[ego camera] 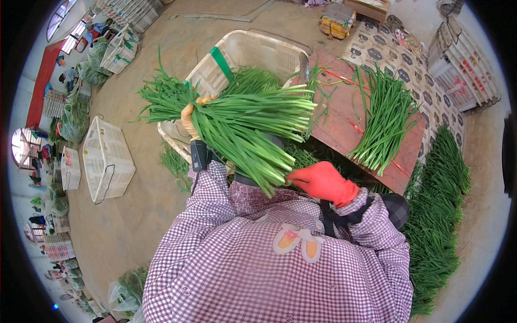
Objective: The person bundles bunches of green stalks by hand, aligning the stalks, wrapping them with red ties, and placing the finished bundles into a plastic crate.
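My left hand [193, 115], in a yellowish glove, is closed around the leafy part of a large bunch of green garlic chives [250, 117], whose pale stem ends fan out to the right. My right hand [323, 181], in a red glove, has its fingertips together at the lower stem ends; whether a stem is pinched between them is too small to tell. On the reddish board [331, 129] at the right lies another pile of chives [387, 121], with red ties [355, 127] under and beside it. Behind the held bunch stands a white plastic crate [206, 74] containing more chives [254, 80].
A long heap of chives [436, 226] lies on the floor at the right. White crates [109, 161] stand at the left, and stacked crates [464, 68] at the upper right. Bagged greens [131, 288] sit at lower left. Several people are at the far left.
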A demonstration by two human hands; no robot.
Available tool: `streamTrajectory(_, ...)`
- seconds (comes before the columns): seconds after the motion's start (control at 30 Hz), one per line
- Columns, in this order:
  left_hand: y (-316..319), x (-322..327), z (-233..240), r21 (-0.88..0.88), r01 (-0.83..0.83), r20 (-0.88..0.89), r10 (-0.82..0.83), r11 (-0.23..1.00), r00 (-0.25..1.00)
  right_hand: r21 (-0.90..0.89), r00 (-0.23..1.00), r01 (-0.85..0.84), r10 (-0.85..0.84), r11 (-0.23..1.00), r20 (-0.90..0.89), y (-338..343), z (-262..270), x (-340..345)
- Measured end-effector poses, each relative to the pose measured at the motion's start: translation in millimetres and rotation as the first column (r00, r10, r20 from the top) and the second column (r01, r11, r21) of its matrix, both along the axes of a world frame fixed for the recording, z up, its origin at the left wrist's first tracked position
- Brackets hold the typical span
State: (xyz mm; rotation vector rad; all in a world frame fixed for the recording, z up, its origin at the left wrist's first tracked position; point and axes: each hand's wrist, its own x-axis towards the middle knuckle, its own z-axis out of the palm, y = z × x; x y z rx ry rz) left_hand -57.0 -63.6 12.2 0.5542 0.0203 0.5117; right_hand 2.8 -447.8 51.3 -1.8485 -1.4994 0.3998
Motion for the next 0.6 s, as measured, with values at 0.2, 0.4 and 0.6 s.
streamTrajectory(0.2, -29, 6, 21, -0.140, 0.139, 0.426, -0.067, 0.980, 0.902, -0.811, 0.990, 0.137, -0.045, 0.569, 0.135, -68, -34, 31)
streamTrajectory(0.4, -54, 2, 66, -0.145, 0.185, 0.596, -0.063, 0.972, 0.801, 0.027, 0.862, 0.328, -0.288, 0.944, -0.417, -9, 18, 38)
streamTrajectory(0.6, -54, 0, 90, 0.002, 0.357, 0.750, -0.238, 0.934, 0.617, -0.297, 0.981, 0.190, -0.166, 0.936, 0.104, -39, -38, 36)
